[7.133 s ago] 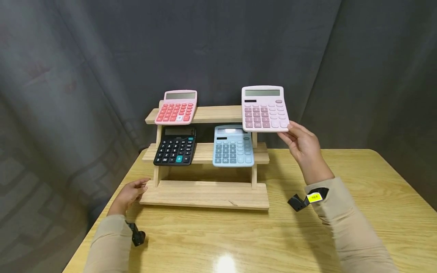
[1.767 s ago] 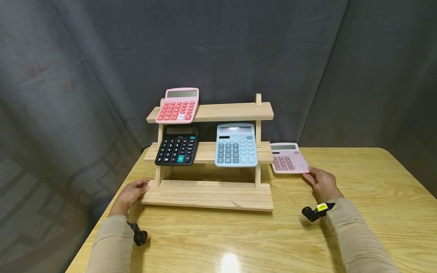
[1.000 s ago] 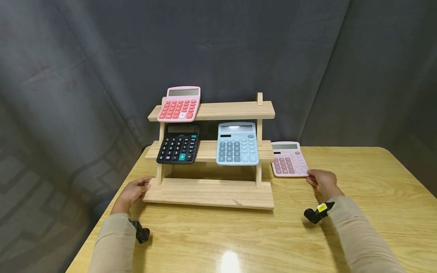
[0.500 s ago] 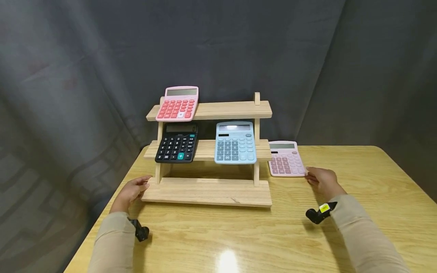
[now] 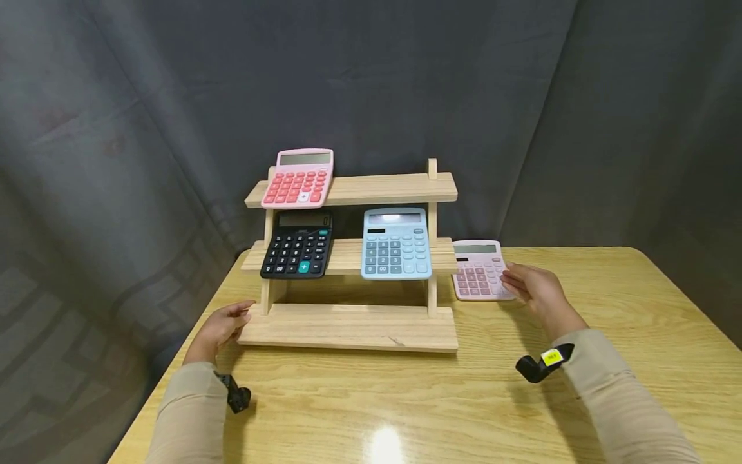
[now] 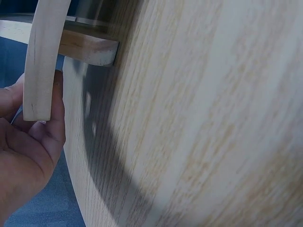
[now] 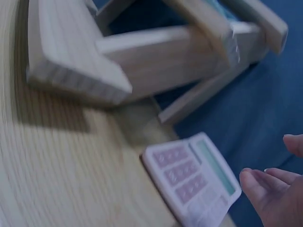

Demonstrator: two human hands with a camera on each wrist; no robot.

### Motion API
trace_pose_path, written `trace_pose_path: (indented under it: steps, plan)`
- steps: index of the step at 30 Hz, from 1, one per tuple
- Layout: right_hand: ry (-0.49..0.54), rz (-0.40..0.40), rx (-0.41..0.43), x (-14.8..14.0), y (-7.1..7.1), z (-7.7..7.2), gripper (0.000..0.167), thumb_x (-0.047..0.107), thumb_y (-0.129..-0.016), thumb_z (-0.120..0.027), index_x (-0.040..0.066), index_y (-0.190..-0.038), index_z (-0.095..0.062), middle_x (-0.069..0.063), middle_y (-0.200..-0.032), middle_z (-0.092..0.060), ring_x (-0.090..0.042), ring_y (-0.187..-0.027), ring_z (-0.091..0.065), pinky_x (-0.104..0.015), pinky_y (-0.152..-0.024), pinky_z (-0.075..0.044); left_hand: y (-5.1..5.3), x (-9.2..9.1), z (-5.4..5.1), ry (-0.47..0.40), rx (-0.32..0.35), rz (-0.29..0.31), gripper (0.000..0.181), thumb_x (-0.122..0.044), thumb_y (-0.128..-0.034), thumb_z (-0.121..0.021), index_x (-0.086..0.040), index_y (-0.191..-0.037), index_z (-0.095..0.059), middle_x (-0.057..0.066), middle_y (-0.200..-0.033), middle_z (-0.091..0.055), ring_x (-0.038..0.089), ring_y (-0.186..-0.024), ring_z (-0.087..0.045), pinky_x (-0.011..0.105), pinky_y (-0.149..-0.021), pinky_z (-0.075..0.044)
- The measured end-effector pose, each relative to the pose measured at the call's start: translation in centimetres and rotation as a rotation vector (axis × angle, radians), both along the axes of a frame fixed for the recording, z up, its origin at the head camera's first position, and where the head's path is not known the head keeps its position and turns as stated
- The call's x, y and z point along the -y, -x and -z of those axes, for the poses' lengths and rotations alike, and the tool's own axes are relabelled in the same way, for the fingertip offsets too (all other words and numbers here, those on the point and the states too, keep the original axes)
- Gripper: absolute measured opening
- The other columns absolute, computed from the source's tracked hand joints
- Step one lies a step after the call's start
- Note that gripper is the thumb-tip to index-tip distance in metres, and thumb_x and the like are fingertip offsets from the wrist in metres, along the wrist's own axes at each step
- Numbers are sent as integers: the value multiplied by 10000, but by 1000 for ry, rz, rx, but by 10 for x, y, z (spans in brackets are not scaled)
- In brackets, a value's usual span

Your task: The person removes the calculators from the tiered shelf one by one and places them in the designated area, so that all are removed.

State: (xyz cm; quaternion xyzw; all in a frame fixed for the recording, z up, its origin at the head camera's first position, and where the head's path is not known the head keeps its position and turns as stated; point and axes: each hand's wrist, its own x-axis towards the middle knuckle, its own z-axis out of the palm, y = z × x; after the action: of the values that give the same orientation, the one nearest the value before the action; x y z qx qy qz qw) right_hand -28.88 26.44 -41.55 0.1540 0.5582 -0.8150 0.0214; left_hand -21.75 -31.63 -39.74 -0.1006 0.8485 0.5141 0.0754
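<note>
A three-tier wooden display stand [image 5: 348, 328] stands on the table, and my left hand [image 5: 220, 327] grips the left end of its bottom board. In the left wrist view, thumb and fingers lie on either side of the board's end [image 6: 40, 94]. A pale pink calculator [image 5: 480, 274] with mauve keys lies on the table right of the stand, its left edge partly behind it. My right hand [image 5: 536, 290] hovers at that calculator's right edge. The right wrist view shows its thumb and fingers spread, holding nothing, with a gap to the calculator [image 7: 189, 175].
On the top tier at left leans a pink calculator [image 5: 298, 179] with red keys. The middle tier bears a black calculator [image 5: 297, 246] at left and a light blue calculator [image 5: 397, 243] at right. A grey curtain [image 5: 371, 84] hangs behind the wooden table [image 5: 324, 399].
The pale pink calculator has gone from the top tier's right end down to the table. My right hand has let go of it and moved slightly up. My left hand stays on the stand.
</note>
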Motion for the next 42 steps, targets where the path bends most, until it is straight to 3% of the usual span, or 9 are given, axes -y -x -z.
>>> trace_pose_path:
  steps: [4,7,12,26,33,42]
  plan:
    - [33,-47,-31,23,-19,-35,117,91,-799,-614,34,-900,-601,-69,-799,-627,-159,-734,-615,-292,-698,-459,0,0,0,-9,-6,4,413,-46,-912,-394,78,-1295,-303,22,-719,-374,107,-501,-350,244,-488,-310]
    - [97,-76,-57,43,-40,-67,34,55,-815,-580,44,-794,-605,-64,-734,-630,-164,-690,-620,-281,-672,-463,1,1,1,-18,3,-3,417,-48,-909,-404,71,-1297,-307,19,-728,-380,106,-505,-355,243,-489,-312]
    - [199,-142,-97,62,-56,-92,126,13,-805,-578,47,-708,-651,-92,-730,-626,-186,-711,-618,-292,-707,-451,0,1,1,-27,15,-21,429,-66,-904,-428,63,-1297,-313,23,-759,-388,114,-531,-365,243,-503,-314]
    - [195,-246,-168,99,-57,-117,96,9,-819,-560,28,-775,-643,-108,-781,-628,-201,-760,-615,-301,-717,-449,-2,-1,1,-62,16,-18,434,-64,-907,-421,62,-1304,-299,68,-906,-371,120,-614,-359,252,-549,-312]
    - [190,-257,-168,115,-55,-123,56,15,-822,-559,0,-849,-606,-122,-822,-618,-220,-798,-607,-327,-782,-411,-4,-1,2,-73,8,-11,427,-44,-908,-408,72,-1302,-292,42,-850,-370,109,-577,-342,240,-525,-300]
    - [138,-261,-196,136,-49,-129,159,24,-852,-514,-51,-993,-508,-109,-812,-607,-196,-778,-608,-304,-762,-428,-2,0,1,-77,1,10,432,-41,-910,-397,80,-1306,-274,27,-815,-355,104,-575,-331,239,-530,-295]
